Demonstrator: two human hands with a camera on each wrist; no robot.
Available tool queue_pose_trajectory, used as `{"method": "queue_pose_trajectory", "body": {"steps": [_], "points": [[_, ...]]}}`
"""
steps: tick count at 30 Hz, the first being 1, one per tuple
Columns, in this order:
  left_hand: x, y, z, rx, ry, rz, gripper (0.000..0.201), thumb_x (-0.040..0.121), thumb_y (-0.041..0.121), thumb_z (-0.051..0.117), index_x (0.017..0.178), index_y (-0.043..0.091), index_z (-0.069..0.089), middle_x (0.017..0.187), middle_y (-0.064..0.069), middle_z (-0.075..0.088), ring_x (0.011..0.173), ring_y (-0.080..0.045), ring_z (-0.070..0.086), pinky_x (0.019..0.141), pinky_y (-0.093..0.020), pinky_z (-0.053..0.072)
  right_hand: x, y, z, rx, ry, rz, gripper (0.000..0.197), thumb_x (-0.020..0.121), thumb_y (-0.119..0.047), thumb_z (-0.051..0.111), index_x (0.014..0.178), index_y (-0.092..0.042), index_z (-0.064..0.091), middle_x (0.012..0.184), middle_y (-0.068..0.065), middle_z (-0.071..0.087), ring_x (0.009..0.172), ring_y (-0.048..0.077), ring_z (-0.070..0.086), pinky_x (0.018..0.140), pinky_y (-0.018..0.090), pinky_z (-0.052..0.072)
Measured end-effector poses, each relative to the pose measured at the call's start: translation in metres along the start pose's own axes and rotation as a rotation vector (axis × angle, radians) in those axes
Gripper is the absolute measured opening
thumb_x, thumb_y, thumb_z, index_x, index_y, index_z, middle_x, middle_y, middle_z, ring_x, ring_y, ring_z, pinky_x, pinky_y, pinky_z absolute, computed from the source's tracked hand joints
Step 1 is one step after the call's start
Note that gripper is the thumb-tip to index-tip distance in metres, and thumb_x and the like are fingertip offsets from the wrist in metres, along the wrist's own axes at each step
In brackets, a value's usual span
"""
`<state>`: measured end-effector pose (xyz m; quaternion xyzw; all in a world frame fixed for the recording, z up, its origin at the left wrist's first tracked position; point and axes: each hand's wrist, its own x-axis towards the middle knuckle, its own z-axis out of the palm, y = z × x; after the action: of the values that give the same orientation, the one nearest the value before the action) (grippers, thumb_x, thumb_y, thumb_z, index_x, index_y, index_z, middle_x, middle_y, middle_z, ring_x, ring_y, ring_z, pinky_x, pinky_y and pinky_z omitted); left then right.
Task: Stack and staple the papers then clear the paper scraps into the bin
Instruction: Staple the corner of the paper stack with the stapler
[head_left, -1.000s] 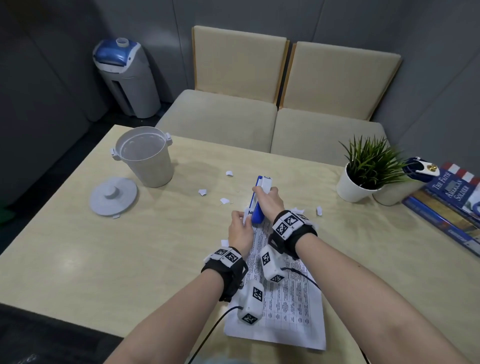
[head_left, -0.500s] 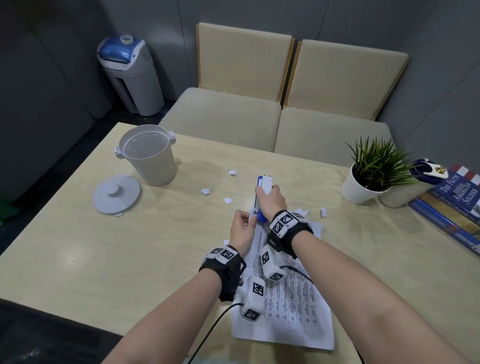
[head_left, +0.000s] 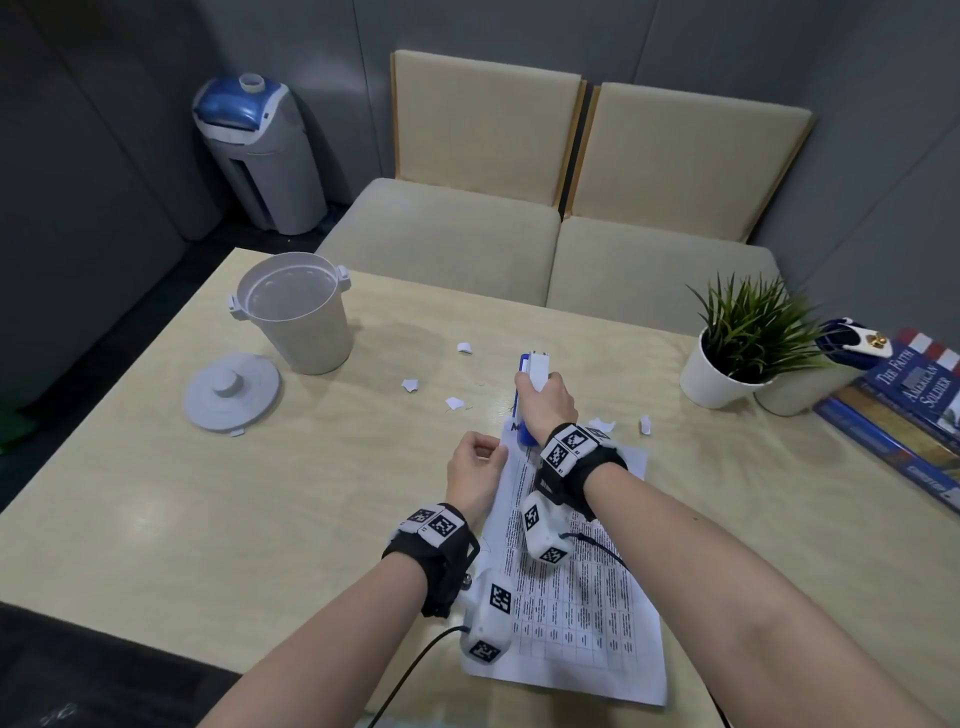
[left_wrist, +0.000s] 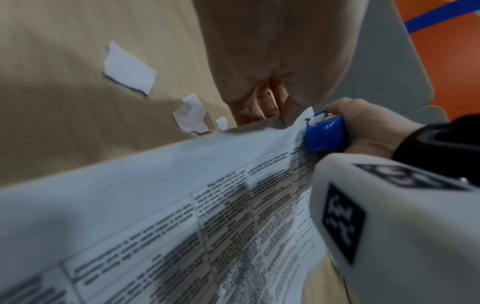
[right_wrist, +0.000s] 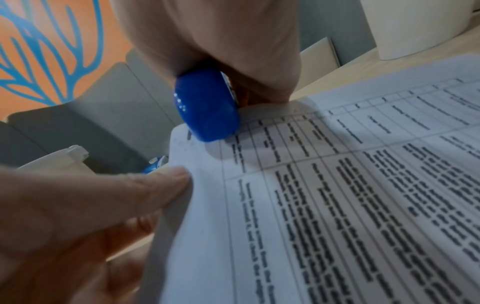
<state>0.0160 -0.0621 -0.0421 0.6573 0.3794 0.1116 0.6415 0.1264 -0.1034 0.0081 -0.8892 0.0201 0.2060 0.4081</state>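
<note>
A stack of printed papers lies on the table in front of me. My right hand grips a blue and white stapler set over the stack's top left corner. The stapler's blue end sits on the sheet. My left hand pinches the stack's left edge just below that corner, thumb on top. Several torn scraps lie around the stapler. The open white bin stands at the far left.
The bin's lid lies flat left of the bin, with a scrap at its edge. A potted plant and stacked books occupy the right side. Two cushioned seats stand behind the table.
Both hands stay at the papers' top left corner with the same holds. Only the head view has shifted slightly.
</note>
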Motion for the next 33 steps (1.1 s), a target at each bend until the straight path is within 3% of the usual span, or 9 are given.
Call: {"method": "queue_pose_trajectory", "body": {"steps": [5,8,17,19,22,24,28,33], "points": [[-0.001,0.007,0.005,0.040,0.033,0.015,0.007,0.091,0.014,0.058,0.091,0.009,0.053,0.080,0.006,0.053,0.078,-0.014,0.051,0.062,-0.014,0.039,0.000,-0.005,0.003,-0.013,-0.009,-0.027,0.044,0.085,-0.047,0.044,0.106,-0.009,0.053,0.102,0.011,0.063,0.100,0.036,0.056,0.081,0.037,0.040],[-0.002,0.009,0.007,0.021,0.032,0.008,0.006,0.091,0.013,0.058,0.091,0.009,0.053,0.081,0.005,0.053,0.080,-0.015,0.051,0.063,-0.014,0.040,0.001,-0.006,0.003,-0.004,0.002,-0.030,0.046,0.085,-0.049,0.045,0.105,-0.008,0.053,0.094,0.008,0.059,0.099,0.035,0.057,0.079,0.036,0.039],[0.001,0.011,0.004,0.017,0.004,-0.022,0.007,0.090,0.016,0.058,0.092,0.010,0.053,0.081,0.004,0.054,0.083,-0.017,0.052,0.063,-0.017,0.040,0.003,-0.005,0.007,0.013,0.004,-0.044,0.050,0.086,-0.054,0.045,0.105,-0.009,0.051,0.092,0.006,0.055,0.099,0.035,0.056,0.080,0.037,0.039],[0.003,0.014,0.002,-0.030,-0.037,-0.041,0.019,0.087,0.025,0.061,0.097,0.012,0.052,0.088,0.000,0.056,0.083,-0.019,0.052,0.065,-0.023,0.040,0.003,-0.003,0.007,0.007,0.009,-0.056,0.048,0.086,-0.055,0.045,0.101,-0.010,0.051,0.091,0.006,0.056,0.098,0.035,0.056,0.078,0.037,0.039],[0.010,0.023,-0.004,-0.054,-0.168,-0.086,0.051,0.078,0.039,0.068,0.117,0.012,0.051,0.108,-0.005,0.061,0.092,-0.020,0.061,0.073,-0.029,0.048,0.005,-0.001,0.007,-0.010,0.003,-0.072,0.046,0.085,-0.057,0.044,0.097,-0.013,0.049,0.091,0.005,0.057,0.097,0.035,0.055,0.076,0.036,0.038],[0.017,0.028,-0.007,0.013,-0.249,-0.065,0.049,0.079,0.032,0.072,0.118,0.005,0.057,0.112,-0.014,0.066,0.094,-0.021,0.064,0.078,-0.030,0.052,0.005,0.001,0.006,-0.025,0.005,-0.079,0.043,0.085,-0.056,0.043,0.095,-0.015,0.049,0.091,0.005,0.057,0.095,0.034,0.055,0.076,0.036,0.037],[0.020,0.039,-0.009,0.036,-0.309,-0.040,0.054,0.069,0.024,0.075,0.115,0.001,0.059,0.101,-0.010,0.068,0.082,-0.015,0.065,0.068,-0.017,0.052,0.004,0.000,0.004,-0.057,0.034,-0.101,0.040,0.086,-0.054,0.042,0.092,-0.015,0.049,0.088,0.005,0.057,0.088,0.032,0.052,0.074,0.035,0.035],[0.017,0.040,-0.005,0.025,-0.293,-0.053,0.042,0.071,0.019,0.075,0.107,0.005,0.059,0.095,-0.008,0.067,0.087,-0.020,0.064,0.080,-0.030,0.054,0.004,0.000,0.005,-0.029,0.045,-0.115,0.038,0.087,-0.050,0.043,0.090,-0.014,0.051,0.087,0.005,0.057,0.089,0.033,0.053,0.073,0.034,0.034]]}}
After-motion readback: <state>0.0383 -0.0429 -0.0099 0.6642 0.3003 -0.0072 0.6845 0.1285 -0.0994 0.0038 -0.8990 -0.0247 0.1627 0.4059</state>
